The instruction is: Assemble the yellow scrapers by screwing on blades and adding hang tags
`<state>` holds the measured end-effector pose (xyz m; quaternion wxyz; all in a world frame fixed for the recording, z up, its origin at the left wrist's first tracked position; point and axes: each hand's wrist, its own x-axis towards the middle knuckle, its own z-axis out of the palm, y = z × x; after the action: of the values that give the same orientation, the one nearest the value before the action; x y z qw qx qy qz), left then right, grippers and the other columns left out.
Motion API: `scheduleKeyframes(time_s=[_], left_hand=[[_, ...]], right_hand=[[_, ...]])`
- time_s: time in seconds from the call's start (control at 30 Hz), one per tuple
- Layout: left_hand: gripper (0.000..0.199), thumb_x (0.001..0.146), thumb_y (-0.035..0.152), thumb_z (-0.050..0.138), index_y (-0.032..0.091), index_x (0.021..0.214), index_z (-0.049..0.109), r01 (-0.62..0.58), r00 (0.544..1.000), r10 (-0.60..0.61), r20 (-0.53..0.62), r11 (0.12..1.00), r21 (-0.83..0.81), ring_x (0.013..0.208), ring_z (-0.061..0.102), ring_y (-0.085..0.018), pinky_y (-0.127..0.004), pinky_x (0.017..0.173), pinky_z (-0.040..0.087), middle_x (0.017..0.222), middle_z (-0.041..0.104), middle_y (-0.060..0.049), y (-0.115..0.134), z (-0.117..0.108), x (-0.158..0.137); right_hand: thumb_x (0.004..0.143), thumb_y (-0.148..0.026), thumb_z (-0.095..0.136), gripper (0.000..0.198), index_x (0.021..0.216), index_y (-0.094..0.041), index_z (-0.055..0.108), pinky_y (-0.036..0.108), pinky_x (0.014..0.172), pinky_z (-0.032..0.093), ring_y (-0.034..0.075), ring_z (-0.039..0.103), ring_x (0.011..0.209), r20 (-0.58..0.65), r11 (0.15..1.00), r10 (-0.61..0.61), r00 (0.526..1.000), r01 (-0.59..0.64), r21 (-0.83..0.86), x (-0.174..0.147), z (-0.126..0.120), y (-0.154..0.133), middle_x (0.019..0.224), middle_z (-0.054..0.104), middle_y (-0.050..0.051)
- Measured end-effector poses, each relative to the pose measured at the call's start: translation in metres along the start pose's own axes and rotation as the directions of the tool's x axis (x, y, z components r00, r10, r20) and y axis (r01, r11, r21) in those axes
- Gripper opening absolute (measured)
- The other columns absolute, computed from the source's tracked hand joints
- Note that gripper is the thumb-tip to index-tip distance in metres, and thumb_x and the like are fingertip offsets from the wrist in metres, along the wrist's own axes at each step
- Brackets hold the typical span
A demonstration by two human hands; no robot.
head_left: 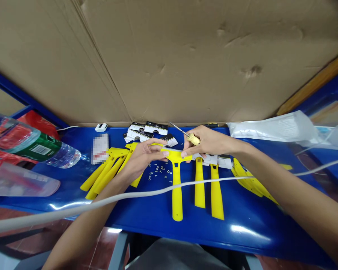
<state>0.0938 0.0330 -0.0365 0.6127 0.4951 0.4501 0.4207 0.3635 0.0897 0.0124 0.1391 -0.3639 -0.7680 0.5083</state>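
In the head view, a yellow T-shaped scraper handle (177, 191) points toward me, its wide head between my two hands. My left hand (143, 155) pinches the left end of that head between thumb and fingers. My right hand (204, 140) is closed on a screwdriver (193, 139) with a yellowish grip, its shaft pointing up and left, away from the head. The right thumb and fingertips also touch the head's right end. Below the left fingers, small screws and nuts (159, 170) lie scattered. Two more yellow handle pieces (216, 195) lie just right of the held one.
Several yellow pieces (108, 174) lie at left, more (249, 180) under my right forearm. Black-and-white cards (156, 128) lie at the back. A plastic bottle (42, 148) and clear cup (22, 182) stand left. A white cable (146, 194) crosses in front; a white package (264, 127) lies right.
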Motion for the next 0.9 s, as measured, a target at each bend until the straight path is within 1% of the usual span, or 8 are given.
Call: scheduleKeyframes(time_s=[0.13, 0.23, 0.33, 0.43, 0.5, 0.6, 0.73, 0.9], left_hand=[[0.046, 0.078, 0.033, 0.098, 0.017, 0.116, 0.077, -0.016, 1.000, 0.016, -0.003, 0.999, 0.042, 0.087, 0.080, -0.022, -0.036, 0.084, 0.069, 0.097, 0.082, -0.007, -0.002, 0.000, 0.000], [0.043, 0.092, 0.038, 0.087, 0.020, 0.128, 0.073, -0.259, 0.955, 0.286, -0.082, 0.935, 0.243, 0.108, 0.079, -0.025, -0.040, 0.093, 0.067, 0.121, 0.081, -0.012, -0.004, 0.006, -0.002], [0.036, 0.103, 0.034, 0.073, 0.025, 0.138, 0.070, -0.493, 0.752, 0.658, -0.048, 0.609, 0.621, 0.136, 0.067, -0.029, -0.047, 0.110, 0.060, 0.148, 0.069, -0.013, -0.005, 0.015, -0.009], [0.044, 0.099, 0.035, 0.079, 0.028, 0.142, 0.071, -0.512, 0.612, 0.773, 0.166, 0.227, 0.829, 0.141, 0.062, -0.034, -0.057, 0.117, 0.054, 0.154, 0.065, -0.015, -0.009, 0.024, -0.017], [0.055, 0.095, 0.041, 0.084, 0.031, 0.146, 0.070, -0.481, 0.609, 0.749, 0.261, 0.087, 0.872, 0.141, 0.060, -0.038, -0.060, 0.116, 0.053, 0.157, 0.065, -0.015, -0.012, 0.028, -0.020], [0.057, 0.098, 0.037, 0.079, 0.034, 0.154, 0.066, -0.415, 0.664, 0.684, 0.303, 0.000, 0.910, 0.143, 0.059, -0.041, -0.060, 0.113, 0.055, 0.161, 0.063, -0.013, -0.017, 0.030, -0.022], [0.056, 0.104, 0.021, 0.063, 0.035, 0.158, 0.063, -0.388, 0.718, 0.640, 0.275, 0.040, 0.921, 0.124, 0.071, -0.036, -0.048, 0.100, 0.062, 0.168, 0.057, -0.011, -0.017, 0.030, -0.023], [0.059, 0.106, 0.016, 0.055, 0.035, 0.161, 0.060, -0.414, 0.736, 0.629, 0.251, 0.125, 0.902, 0.093, 0.077, -0.025, -0.035, 0.074, 0.062, 0.176, 0.045, -0.012, -0.013, 0.032, -0.028]], right_hand=[[0.081, -0.050, 0.093, 0.035, 0.080, -0.021, 0.073, 0.025, 0.042, 0.042, 0.009, 0.055, 0.045, -0.010, 1.000, 0.004, 1.000, -0.004, 0.002, 0.002, 0.001, 0.001, 0.067, 0.072, -0.002], [0.080, -0.048, 0.094, 0.036, 0.079, -0.020, 0.071, 0.024, 0.042, 0.039, 0.008, 0.053, 0.044, -0.086, 1.000, 0.011, 0.996, -0.012, -0.013, 0.005, 0.001, 0.004, 0.062, 0.069, -0.002], [0.078, -0.048, 0.096, 0.039, 0.080, -0.019, 0.070, 0.023, 0.042, 0.038, 0.008, 0.053, 0.044, -0.182, 1.000, 0.030, 0.983, -0.030, 0.004, 0.007, 0.001, 0.006, 0.060, 0.067, -0.003], [0.075, -0.050, 0.098, 0.043, 0.080, -0.019, 0.069, 0.024, 0.041, 0.040, 0.009, 0.054, 0.043, -0.239, 0.998, 0.044, 0.970, -0.032, 0.051, 0.008, 0.001, 0.005, 0.061, 0.067, -0.003], [0.075, -0.051, 0.098, 0.043, 0.078, -0.019, 0.068, 0.024, 0.041, 0.042, 0.008, 0.053, 0.044, -0.274, 0.996, 0.045, 0.961, -0.022, 0.085, 0.008, 0.001, 0.003, 0.062, 0.068, -0.002], [0.075, -0.051, 0.098, 0.043, 0.077, -0.019, 0.069, 0.024, 0.041, 0.043, 0.008, 0.053, 0.043, -0.326, 0.993, 0.043, 0.944, -0.004, 0.118, 0.007, 0.004, -0.002, 0.066, 0.071, 0.000], [0.076, -0.050, 0.097, 0.042, 0.079, -0.018, 0.071, 0.024, 0.039, 0.039, 0.008, 0.055, 0.042, -0.359, 0.992, 0.040, 0.932, 0.004, 0.122, 0.006, 0.008, -0.008, 0.069, 0.074, 0.002], [0.076, -0.050, 0.097, 0.041, 0.079, -0.018, 0.072, 0.023, 0.038, 0.038, 0.009, 0.055, 0.042, -0.393, 0.990, 0.027, 0.919, 0.031, 0.140, -0.001, 0.013, -0.020, 0.067, 0.073, 0.001]])
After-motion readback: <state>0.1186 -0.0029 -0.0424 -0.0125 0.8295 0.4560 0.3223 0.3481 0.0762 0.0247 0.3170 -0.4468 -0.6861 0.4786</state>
